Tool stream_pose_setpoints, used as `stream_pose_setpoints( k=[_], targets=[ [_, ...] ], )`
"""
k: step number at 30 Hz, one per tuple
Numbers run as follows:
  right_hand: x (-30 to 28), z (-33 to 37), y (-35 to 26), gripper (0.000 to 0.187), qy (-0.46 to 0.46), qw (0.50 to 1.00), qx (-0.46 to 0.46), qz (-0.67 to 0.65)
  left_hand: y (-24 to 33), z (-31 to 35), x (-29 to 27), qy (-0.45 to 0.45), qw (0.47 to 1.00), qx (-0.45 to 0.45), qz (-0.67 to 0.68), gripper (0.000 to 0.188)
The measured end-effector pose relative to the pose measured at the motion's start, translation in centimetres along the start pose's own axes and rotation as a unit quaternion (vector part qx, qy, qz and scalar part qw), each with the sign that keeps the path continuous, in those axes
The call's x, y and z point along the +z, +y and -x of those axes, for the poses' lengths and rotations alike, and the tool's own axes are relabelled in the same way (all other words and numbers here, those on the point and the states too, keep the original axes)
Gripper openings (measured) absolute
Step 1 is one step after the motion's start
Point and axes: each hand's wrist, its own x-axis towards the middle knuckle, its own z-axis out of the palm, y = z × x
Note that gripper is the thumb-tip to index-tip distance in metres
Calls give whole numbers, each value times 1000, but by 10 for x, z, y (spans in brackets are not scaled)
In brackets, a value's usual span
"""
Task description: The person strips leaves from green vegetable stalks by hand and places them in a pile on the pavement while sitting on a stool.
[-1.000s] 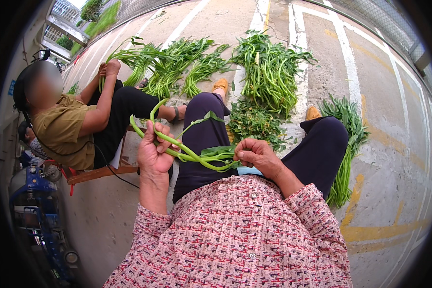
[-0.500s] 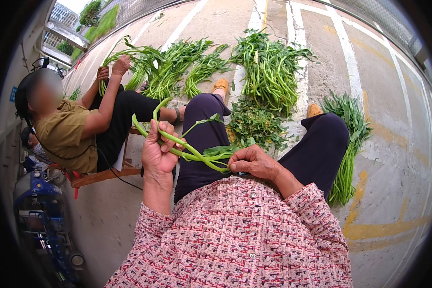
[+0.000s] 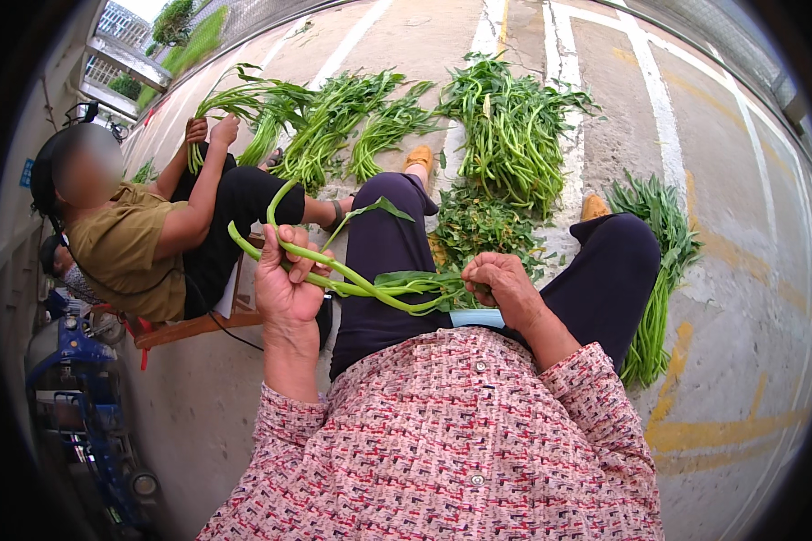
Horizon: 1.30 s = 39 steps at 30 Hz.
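Head view, left to right: one co-worker (image 3: 135,230) in a tan shirt, seated, gripping a bunch of greens (image 3: 266,97); my left hand (image 3: 287,278), thumb and fingers wrapped around several green stems (image 3: 370,289), these above my left thigh (image 3: 392,248), leafy ends rightward; two bundles of stalks (image 3: 334,126), laid on the pavement (image 3: 717,302); one low leaf pile (image 3: 483,230), a big heap of greens (image 3: 510,135) beyond it; my right hand (image 3: 507,287), fingertips drawn together beside those leafy ends, whether on anything I cannot tell; one further bundle (image 3: 650,298), past my right knee (image 3: 627,243). Handling, as I judge: light, smooth, crisp, liable to snap; best held by the thick stalks, sparing soft leaves.
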Motion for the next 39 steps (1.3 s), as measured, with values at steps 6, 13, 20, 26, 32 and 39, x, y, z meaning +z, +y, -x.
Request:
stream_pose_setpoints(
  k=[6,13,20,26,32,39],
  targets=[
    [4,4,-10,15,-45,998,-36,-31,-8,2,3,-29,998,-38,33,27],
    [6,3,-4,13,-81,996,-43,-3,-9,1,2,-36,998,-34,39,28],
    [28,8,0,20,-205,964,-95,137,-18,0,6,-10,998,-51,35,28],
    [24,11,-4,16,-205,958,-95,175,-21,-1,8,-11,998,-57,22,28],
    [26,14,-4,16,-182,957,-89,207,-21,-1,11,-6,998,-53,-16,29],
    [23,12,0,16,-118,937,-156,288,-23,2,21,-6,997,-34,-65,29]
  ],
)
